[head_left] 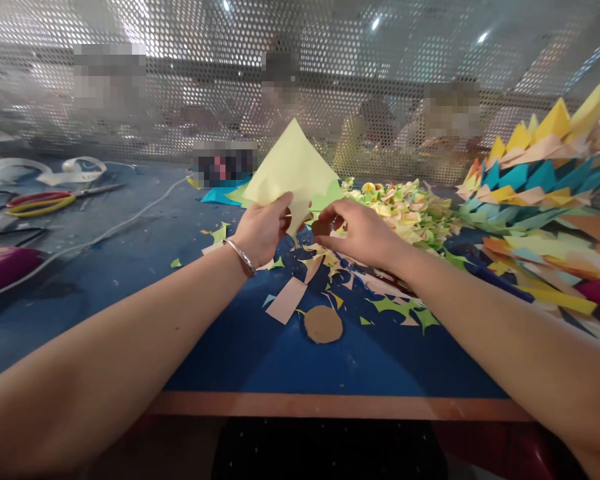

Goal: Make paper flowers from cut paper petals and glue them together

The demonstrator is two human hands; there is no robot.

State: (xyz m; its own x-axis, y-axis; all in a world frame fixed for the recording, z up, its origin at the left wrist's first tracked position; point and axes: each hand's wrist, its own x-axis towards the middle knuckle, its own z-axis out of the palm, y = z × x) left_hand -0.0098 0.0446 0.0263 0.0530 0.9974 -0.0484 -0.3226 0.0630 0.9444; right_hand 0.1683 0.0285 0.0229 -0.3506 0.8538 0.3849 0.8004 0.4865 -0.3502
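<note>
My left hand (267,229), with a silver bangle at its wrist, grips a pale yellow-green sheet of paper (295,167) by its lower part. One corner of the sheet points up, and its lower edge looks cut or torn. Close to that edge is my right hand (355,230), fingers curled toward the thumb. Something small and brownish shows between its fingertips, but I cannot make out what it is. Below the hands a round brown cardboard disc (323,325) lies on the blue table, beside a pale pink paper strip (287,301).
Green scraps (400,308) with curved cut edges lie nearby. A heap of small paper pieces (410,210) stands behind my right hand. Stacked pointed paper (545,167) is at right. Scissors (43,202), a white cable (115,229) and a purple object (7,268) lie left. A perforated screen (190,73) rises behind.
</note>
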